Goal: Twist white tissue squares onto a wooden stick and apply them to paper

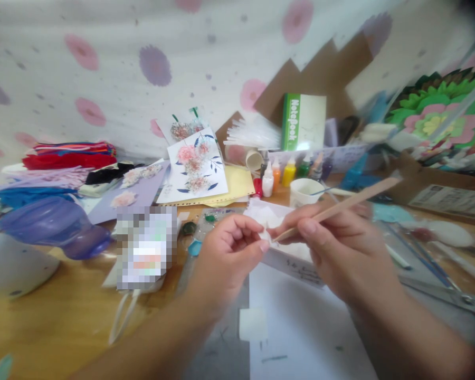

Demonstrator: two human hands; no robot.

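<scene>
Left hand (227, 253) curled, fingertips pinching a small white paper piece (266, 232); right hand (342, 253) beside it grips a slanted wooden stick (340, 207).

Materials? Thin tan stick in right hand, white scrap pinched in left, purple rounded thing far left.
Thin tan flat stick: bare wood by the look, matte, even pale tan. Small white scrap: probably paper or tissue, thin, creased; blur leaves it open. Purple rounded object: likely plastic, translucent with glossy highlights.

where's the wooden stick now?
Head view, right of centre: wooden stick pinched in the right hand, tip by the left hand, white cup just behind.
</scene>
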